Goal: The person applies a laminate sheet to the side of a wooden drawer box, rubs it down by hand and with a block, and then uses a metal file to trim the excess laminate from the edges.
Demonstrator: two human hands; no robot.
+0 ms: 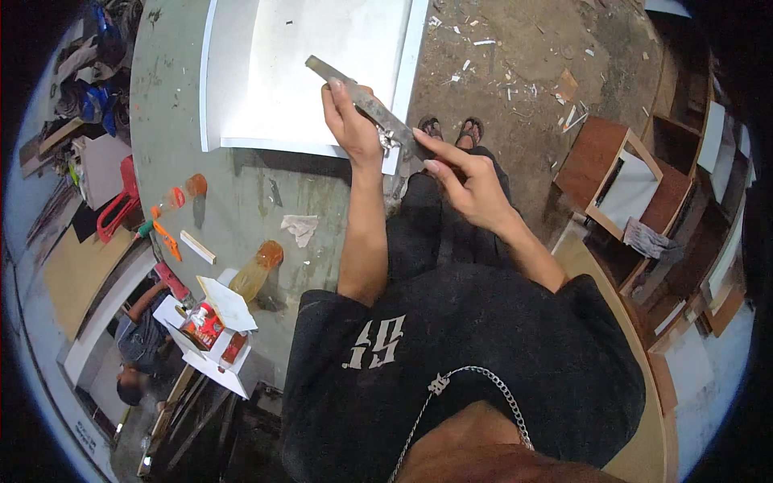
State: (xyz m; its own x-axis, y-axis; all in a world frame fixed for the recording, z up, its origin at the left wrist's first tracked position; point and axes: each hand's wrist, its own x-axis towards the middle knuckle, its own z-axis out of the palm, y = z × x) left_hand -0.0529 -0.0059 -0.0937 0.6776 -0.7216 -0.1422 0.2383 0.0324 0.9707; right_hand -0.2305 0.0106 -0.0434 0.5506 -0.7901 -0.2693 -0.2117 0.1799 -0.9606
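Observation:
A long, flat grey bar runs slantwise across both hands, above the near right corner of a white shallow box with raised edges. My left hand is wrapped around its middle, thumb lying along the top. At its lower right end, the thumb and index finger of my right hand close on the bar. Something small and shiny shows at my left wrist, beneath the bar; its kind is unclear. The bar's exact kind cannot be made out.
The green table carries a bottle of yellowish liquid, a crumpled cloth, a small wood strip and an open white carton with red containers. Wooden cabinets stand right. Another person is lower left. Scraps litter the floor.

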